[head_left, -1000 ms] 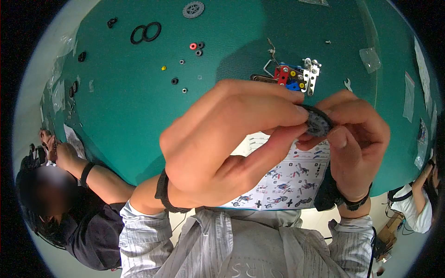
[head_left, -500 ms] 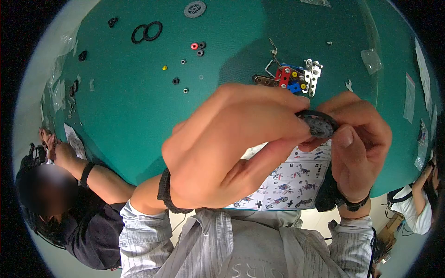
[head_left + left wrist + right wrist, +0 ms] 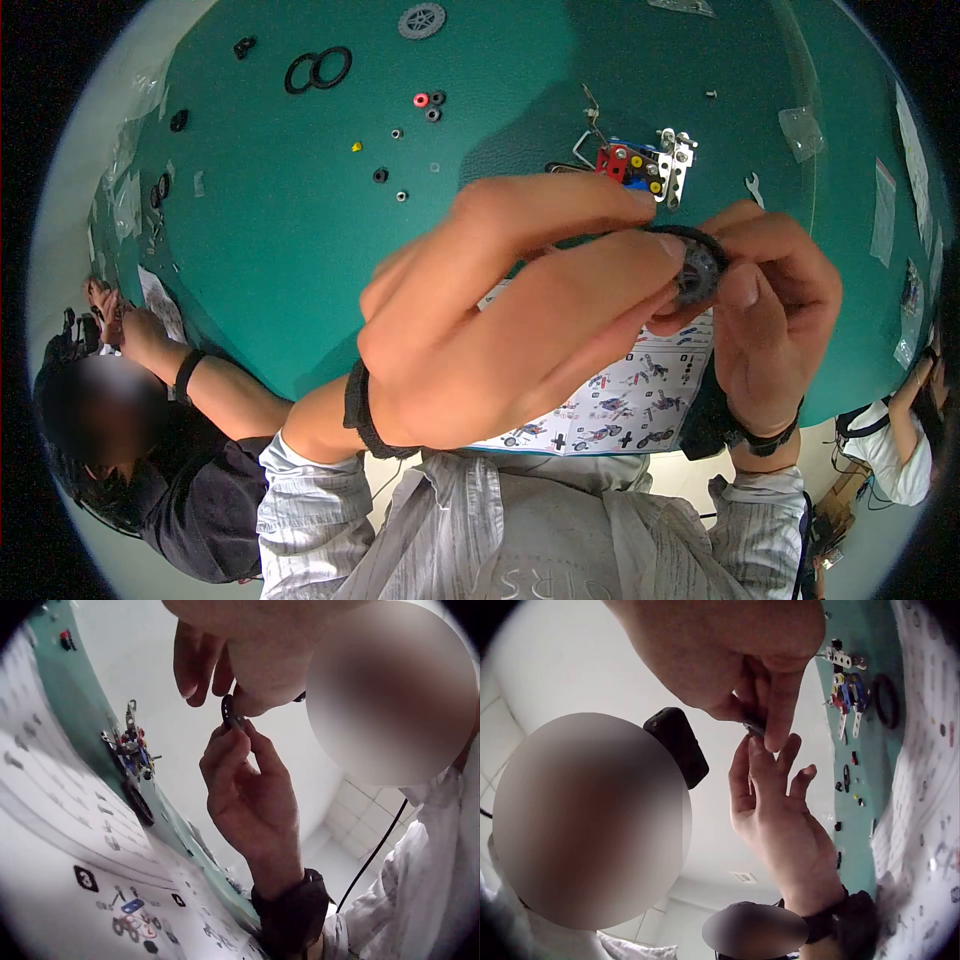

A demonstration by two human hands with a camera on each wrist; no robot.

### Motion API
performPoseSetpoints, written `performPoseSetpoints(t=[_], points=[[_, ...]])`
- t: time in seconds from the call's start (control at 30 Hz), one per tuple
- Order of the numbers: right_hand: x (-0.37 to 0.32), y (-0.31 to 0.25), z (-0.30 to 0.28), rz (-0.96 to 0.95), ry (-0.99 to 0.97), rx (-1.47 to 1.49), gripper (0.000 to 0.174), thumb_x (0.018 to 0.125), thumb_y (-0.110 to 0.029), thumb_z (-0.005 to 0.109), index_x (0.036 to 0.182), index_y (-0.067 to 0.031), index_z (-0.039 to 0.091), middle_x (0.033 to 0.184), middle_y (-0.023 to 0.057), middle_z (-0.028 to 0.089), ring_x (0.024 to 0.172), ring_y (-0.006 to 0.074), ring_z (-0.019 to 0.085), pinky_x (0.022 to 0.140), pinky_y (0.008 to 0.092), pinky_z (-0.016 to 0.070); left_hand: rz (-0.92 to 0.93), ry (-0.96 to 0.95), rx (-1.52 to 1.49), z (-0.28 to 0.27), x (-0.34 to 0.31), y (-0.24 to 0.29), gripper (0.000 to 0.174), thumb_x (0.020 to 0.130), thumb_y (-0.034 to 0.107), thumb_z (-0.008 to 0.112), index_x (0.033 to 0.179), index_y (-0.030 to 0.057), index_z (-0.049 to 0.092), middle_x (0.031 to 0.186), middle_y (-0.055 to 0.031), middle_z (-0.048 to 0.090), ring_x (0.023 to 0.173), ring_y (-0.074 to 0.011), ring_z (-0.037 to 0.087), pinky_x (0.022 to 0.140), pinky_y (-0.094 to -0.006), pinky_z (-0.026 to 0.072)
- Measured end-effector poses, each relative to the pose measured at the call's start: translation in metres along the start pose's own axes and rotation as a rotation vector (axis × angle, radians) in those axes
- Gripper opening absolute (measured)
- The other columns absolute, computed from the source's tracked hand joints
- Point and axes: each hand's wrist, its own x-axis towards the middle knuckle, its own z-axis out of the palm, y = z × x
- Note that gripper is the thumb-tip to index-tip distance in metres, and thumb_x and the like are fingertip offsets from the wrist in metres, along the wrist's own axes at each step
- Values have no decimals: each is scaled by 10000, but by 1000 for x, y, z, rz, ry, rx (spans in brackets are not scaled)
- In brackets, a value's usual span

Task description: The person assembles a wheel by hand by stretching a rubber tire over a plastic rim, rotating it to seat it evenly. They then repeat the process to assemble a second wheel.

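Observation:
Between both hands is a small grey wheel (image 3: 697, 272) with a black tyre round its rim, raised above a printed instruction sheet (image 3: 640, 400). The left hand (image 3: 500, 320) pinches its left side with the fingertips, the back of the hand facing the camera. My right hand (image 3: 780, 300) grips the other side between thumb and curled fingers. In the left wrist view the wheel (image 3: 229, 712) appears edge-on between the fingertips. Beyond the hands lies a partly built metal model (image 3: 640, 165) with red, blue and silver parts, partly covered by the left hand.
On the green table (image 3: 300, 220) lie two black rings (image 3: 331, 67), a grey wheel (image 3: 421, 20), a red part (image 3: 421, 100), small nuts, a spanner (image 3: 754, 189) and plastic bags (image 3: 800, 133). Another person (image 3: 200, 480) sits at the left; someone else is at the right edge.
The wheel has turned between the hands, its face now more toward the camera. The left hand's fingers have shifted and spread apart; the right hand has barely moved.

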Motion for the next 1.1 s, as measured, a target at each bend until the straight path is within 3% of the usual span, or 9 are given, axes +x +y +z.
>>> performPoseSetpoints(t=[0.17,0.27,0.33,0.43,0.77,1.1], points=[[-1,-3,-2,109,70,29,217,895,-149,553,926,66,545,899,125,555,751,162,590,637,268,520,37,-22,27,2,1,-4,463,580,64,835,980,-32,624,966,-206,625,863,-256,638,665,-289,540],[-2,0,-6,104,69,24,203,887,-137,560,920,63,551,896,109,554,773,145,558,684,259,470,73,115,43,14,3,-10,407,547,99,811,906,-7,650,902,-137,624,707,-212,620,545,-260,497],[-2,1,-8,97,57,18,204,884,-136,563,917,65,554,887,103,551,779,137,537,698,255,448,68,120,46,14,3,-11,415,538,94,816,904,-7,648,900,-134,623,696,-205,621,531,-256,496],[-1,-2,-6,104,40,20,208,879,-146,570,902,60,560,873,95,545,772,124,505,692,245,417,1,2,11,6,0,-6,501,543,62,857,970,-35,615,954,-194,622,825,-230,640,616,-272,532],[0,-5,-2,178,47,83,207,871,-171,577,845,30,538,822,57,505,734,103,467,662,232,380,36,65,-45,8,0,-9,510,509,64,874,934,-16,604,908,-164,617,744,-192,623,570,-243,504],[2,-3,-5,181,33,96,211,876,-181,566,837,23,526,816,58,503,737,107,460,668,233,364,-139,79,-136,11,0,0,526,502,92,896,942,5,620,905,-130,621,674,-124,595,535,-214,476]])
